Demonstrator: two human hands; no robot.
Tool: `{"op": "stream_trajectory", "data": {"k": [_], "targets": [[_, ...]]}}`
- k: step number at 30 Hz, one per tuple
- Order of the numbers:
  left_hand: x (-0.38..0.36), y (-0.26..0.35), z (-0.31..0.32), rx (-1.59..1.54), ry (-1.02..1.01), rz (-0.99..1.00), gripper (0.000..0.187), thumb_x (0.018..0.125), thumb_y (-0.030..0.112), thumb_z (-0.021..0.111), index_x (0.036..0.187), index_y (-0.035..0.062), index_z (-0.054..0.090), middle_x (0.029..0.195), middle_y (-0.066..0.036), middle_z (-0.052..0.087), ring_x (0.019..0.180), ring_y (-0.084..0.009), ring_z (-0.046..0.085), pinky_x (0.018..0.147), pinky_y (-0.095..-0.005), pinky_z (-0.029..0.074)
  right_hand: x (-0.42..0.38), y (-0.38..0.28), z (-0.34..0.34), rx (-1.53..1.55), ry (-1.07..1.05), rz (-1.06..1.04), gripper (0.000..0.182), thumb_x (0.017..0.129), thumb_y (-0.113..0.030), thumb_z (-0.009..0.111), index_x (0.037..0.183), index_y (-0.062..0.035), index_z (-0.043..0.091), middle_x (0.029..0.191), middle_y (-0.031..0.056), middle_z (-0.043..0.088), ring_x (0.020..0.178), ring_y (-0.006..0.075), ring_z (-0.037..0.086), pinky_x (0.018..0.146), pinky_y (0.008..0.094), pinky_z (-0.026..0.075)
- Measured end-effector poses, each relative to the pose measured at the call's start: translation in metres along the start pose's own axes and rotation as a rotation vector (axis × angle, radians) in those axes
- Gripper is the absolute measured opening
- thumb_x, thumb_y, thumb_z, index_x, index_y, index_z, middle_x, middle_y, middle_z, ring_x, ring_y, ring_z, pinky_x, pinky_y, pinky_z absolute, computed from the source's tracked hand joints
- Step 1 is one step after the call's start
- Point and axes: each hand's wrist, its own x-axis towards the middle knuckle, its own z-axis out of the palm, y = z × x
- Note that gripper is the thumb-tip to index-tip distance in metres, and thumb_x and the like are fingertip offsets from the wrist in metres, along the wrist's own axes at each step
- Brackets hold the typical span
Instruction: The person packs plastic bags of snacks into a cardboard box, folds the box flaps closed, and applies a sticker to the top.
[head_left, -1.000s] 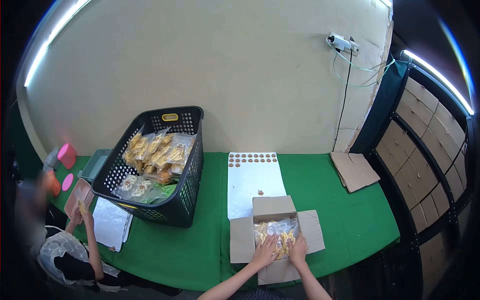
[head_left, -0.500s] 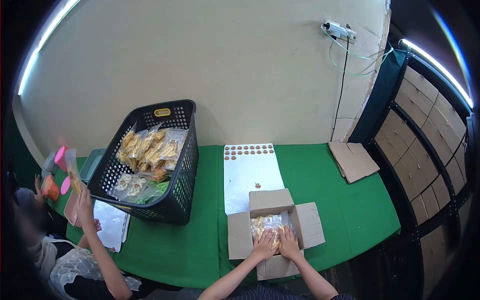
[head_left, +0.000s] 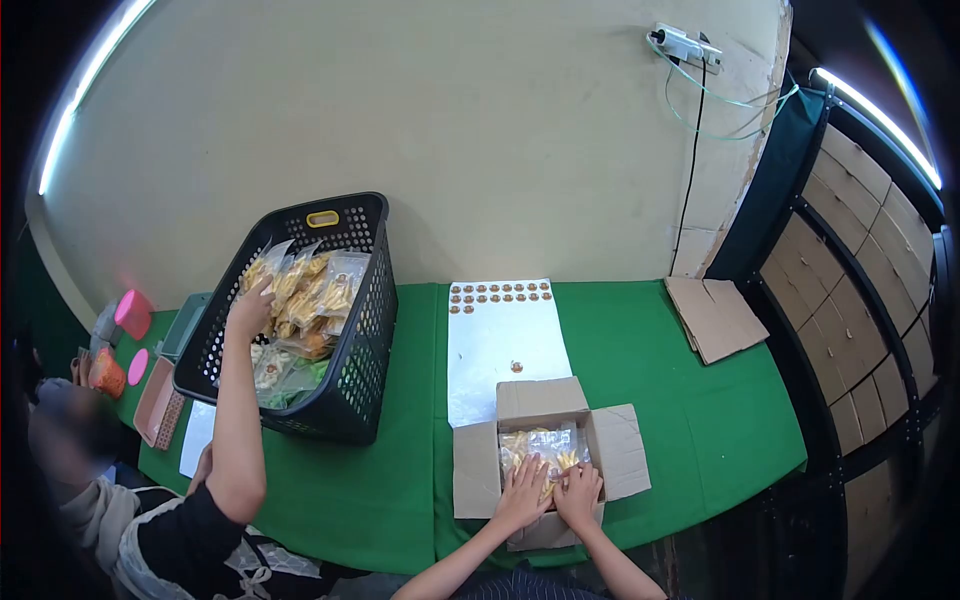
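An open cardboard box (head_left: 475, 470) stands in front of me with its flaps folded outward. Clear plastic bags of yellow stick-like snacks (head_left: 545, 442) lie inside it. My left hand (head_left: 523, 493) rests flat on the bags, fingers stretched out. Beside it, my right hand (head_left: 578, 494) is at the box's right inner side, fingers bent and drawn together on a snack bag; its fingertips are partly hidden. Just behind the box lies a white sheet (head_left: 505, 345) with rows of round brown stickers along its top and a single one lower down.
A black perforated basket (head_left: 350, 385) of snack bags stands to the left. A co-worker's arm (head_left: 240, 430) reaches into it. Flattened cardboard (head_left: 715, 318) lies at the right on the green cloth (head_left: 640, 350). A pink basket (head_left: 160, 405) sits far left; boxes (head_left: 840, 290) fill a rack.
My right hand's fingers have gone from spread flat to bent together, while my left stays on the bags. The co-worker's hand, earlier holding up a snack bag, is now inside the black basket.
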Motion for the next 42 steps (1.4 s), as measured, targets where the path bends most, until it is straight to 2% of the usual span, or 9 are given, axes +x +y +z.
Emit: {"op": "stream_trajectory", "data": {"k": [3,8,15,19,23,29,34,36,42], "targets": [[0.001,0.002,-0.009,-0.057,0.056,-0.013,0.048,0.081,0.029,0.048,0.121,0.0036,0.041,0.13,-0.014,0.034,0.125,-0.0271,0.026,0.101,-0.0465,0.018,0.001,0.002,0.001,0.038,-0.058,0.047,0.022,0.064,-0.014,0.06,0.083,-0.0042,0.053,0.09,0.0127,0.045,0.09,0.0292,0.043,0.076,0.0398,0.032],[0.004,0.009,-0.019,-0.159,0.157,-0.02,0.037,0.077,0.021,0.053,0.111,0.0053,0.051,0.121,-0.013,0.044,0.116,-0.0284,0.038,0.097,-0.0451,0.026,0.003,0.004,0.001,0.038,0.093,-0.088,0.028,0.065,-0.014,0.059,0.09,-0.0031,0.054,0.101,0.0147,0.047,0.099,0.0297,0.042,0.083,0.0402,0.031],[0.007,0.004,-0.004,-0.146,0.083,-0.082,0.039,0.075,0.022,0.055,0.111,0.007,0.053,0.12,-0.012,0.046,0.114,-0.0271,0.04,0.094,-0.0423,0.031,0.01,0.004,-0.002,0.09,-0.059,-0.094,0.032,0.068,-0.015,0.058,0.097,-0.0034,0.054,0.107,0.0125,0.049,0.103,0.0281,0.043,0.087,0.0406,0.031],[0.007,0.005,-0.005,-0.12,0.085,-0.088,0.04,0.077,0.027,0.053,0.112,0.008,0.052,0.122,-0.01,0.045,0.115,-0.0262,0.039,0.095,-0.0426,0.031,0.01,0.005,0.001,0.108,-0.058,-0.084,0.035,0.067,-0.015,0.057,0.099,-0.0016,0.051,0.112,0.0185,0.042,0.104,0.0346,0.039,0.087,0.0443,0.029],[0.009,0.006,-0.008,-0.227,0.246,-0.1,0.035,0.073,0.018,0.058,0.105,0.0034,0.055,0.116,-0.012,0.048,0.109,-0.0267,0.044,0.094,-0.0398,0.034,0.005,0.008,-0.003,0.183,0.005,-0.155,0.036,0.067,-0.014,0.057,0.099,-0.0007,0.049,0.11,0.0214,0.039,0.102,0.0379,0.037,0.086,0.0473,0.027],[0.002,0.007,-0.014,-0.324,0.431,-0.114,0.023,0.074,0.004,0.056,0.097,0.0017,0.058,0.1,-0.011,0.055,0.095,-0.0271,0.052,0.084,-0.0369,0.042,0.01,-0.002,-0.025,0.289,-0.01,-0.169,0.029,0.066,-0.008,0.054,0.094,-0.0013,0.051,0.1,0.0159,0.044,0.095,0.0331,0.042,0.085,0.0446,0.03],[-0.007,-0.008,-0.058,-0.393,0.574,-0.202,0.021,0.072,-0.003,0.054,0.092,0.003,0.059,0.098,-0.011,0.055,0.093,-0.027,0.054,0.082,-0.0354,0.043,0.006,-0.006,-0.033,0.147,0.005,-0.206,0.027,0.071,-0.012,0.057,0.096,-0.0039,0.054,0.103,0.0161,0.049,0.096,0.0341,0.045,0.083,0.0442,0.034],[-0.014,-0.026,-0.089,-0.316,0.699,-0.233,0.02,0.072,-0.003,0.054,0.091,0.003,0.058,0.096,-0.011,0.056,0.093,-0.0276,0.053,0.082,-0.0359,0.042,0.004,-0.005,-0.029,0.192,-0.058,-0.191,0.03,0.07,-0.01,0.056,0.099,-0.0048,0.052,0.108,0.0167,0.046,0.102,0.0356,0.041,0.087,0.0457,0.031],[-0.052,-0.079,-0.215,0.007,1.128,-0.24,0.017,0.069,-0.005,0.053,0.083,0.0038,0.056,0.089,-0.009,0.056,0.089,-0.0281,0.053,0.081,-0.0388,0.042,0.003,-0.012,-0.025,0.152,0.011,-0.187,0.017,0.074,-0.009,0.053,0.09,-0.0034,0.055,0.098,0.0175,0.049,0.096,0.0356,0.044,0.084,0.0442,0.034]]}}
